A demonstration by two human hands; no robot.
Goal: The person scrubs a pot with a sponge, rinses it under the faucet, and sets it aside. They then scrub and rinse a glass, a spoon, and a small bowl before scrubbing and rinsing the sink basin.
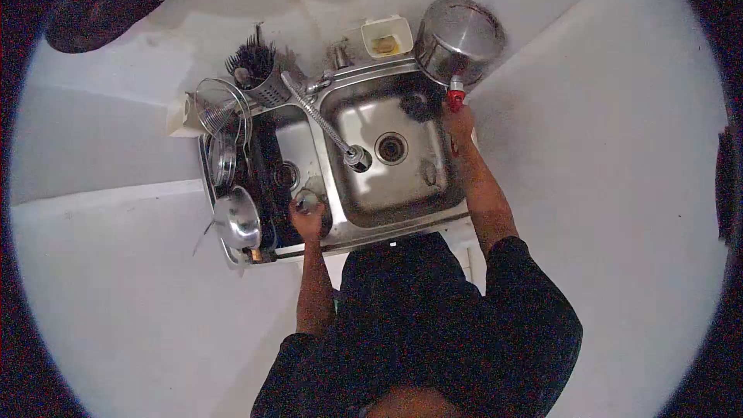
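My right hand [460,122] is closed round the red handle of a steel pot [457,50] at the back right corner of the sink. The pot's round, shiny face is turned up to me. Over the left basin, my left hand [306,220] grips a small, pale, roundish thing [309,200], too blurred to name. The double steel sink [334,186] lies between my arms. A flexible tap [329,130] hangs its spray head over the right basin.
A dark drying rack [267,178] takes up part of the left basin. Beside it stand a steel bowl-like pan [238,217] and wire strainers [220,112]. Behind are a cutlery holder [271,89] with dark utensils and a white tub [387,31].
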